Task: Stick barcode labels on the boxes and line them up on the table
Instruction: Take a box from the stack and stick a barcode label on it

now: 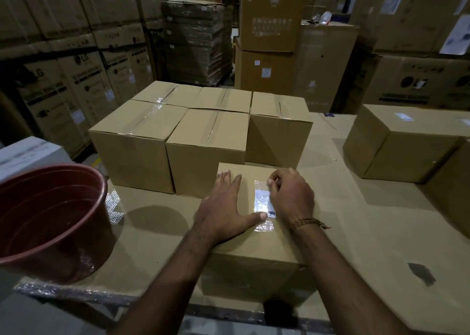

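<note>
The box [254, 233] stands at the near edge of the counter [368, 233]. The left hand [223, 212] lies flat on it, fingers released. The right hand [292, 195] has curled fingers pressing the taped label [263, 202] on top.

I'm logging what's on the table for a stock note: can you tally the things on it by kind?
Plain taped boxes without labels in the group at the back: 5
Boxes with a label, near box and right box: 2
Red-brown bucket: 1
Total: 8
</note>
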`<action>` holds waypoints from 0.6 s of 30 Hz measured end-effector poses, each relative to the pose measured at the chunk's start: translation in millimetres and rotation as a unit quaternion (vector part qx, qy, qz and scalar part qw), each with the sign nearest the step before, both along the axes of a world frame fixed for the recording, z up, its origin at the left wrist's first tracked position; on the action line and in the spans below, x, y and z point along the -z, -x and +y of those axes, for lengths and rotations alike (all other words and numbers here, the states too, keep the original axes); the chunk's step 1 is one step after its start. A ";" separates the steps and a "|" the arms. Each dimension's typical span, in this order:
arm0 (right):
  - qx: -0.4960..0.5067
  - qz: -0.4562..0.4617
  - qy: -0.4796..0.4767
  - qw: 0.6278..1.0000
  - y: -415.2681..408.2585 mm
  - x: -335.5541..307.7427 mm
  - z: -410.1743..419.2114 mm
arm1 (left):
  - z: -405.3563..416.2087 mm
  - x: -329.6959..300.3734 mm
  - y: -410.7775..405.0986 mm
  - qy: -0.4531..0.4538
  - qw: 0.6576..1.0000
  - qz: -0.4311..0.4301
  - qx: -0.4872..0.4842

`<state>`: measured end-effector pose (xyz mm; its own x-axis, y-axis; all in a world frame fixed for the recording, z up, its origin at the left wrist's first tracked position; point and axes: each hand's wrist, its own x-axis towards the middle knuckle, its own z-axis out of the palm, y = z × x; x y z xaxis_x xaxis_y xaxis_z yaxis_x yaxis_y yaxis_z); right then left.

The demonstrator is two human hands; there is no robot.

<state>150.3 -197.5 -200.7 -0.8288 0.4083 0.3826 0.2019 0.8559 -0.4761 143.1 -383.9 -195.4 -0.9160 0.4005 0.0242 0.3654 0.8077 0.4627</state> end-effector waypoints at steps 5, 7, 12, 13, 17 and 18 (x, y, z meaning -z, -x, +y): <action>-0.006 0.008 0.024 1.000 0.7 2.5 2.7 | -1.0 -1.6 -1.8 -0.002 1.000 0.002 -0.002; -0.006 0.009 0.033 0.999 1.0 3.4 3.7 | -1.1 -2.6 -2.1 -0.002 1.000 0.001 -0.003; -0.007 0.016 0.049 0.999 1.6 5.0 5.0 | -0.6 -2.7 -3.0 -0.010 1.000 -0.003 -0.008; -0.007 0.020 0.054 0.998 1.4 5.4 5.4 | -0.5 -2.7 -3.1 -0.011 1.000 -0.005 -0.008; -0.012 0.026 0.071 0.997 0.0 5.5 7.3 | -0.3 -3.6 -2.7 -0.009 1.000 -0.008 -0.008; -0.014 0.025 0.070 0.997 -0.1 5.2 7.3 | -0.3 -3.7 -2.8 -0.010 1.000 -0.009 -0.008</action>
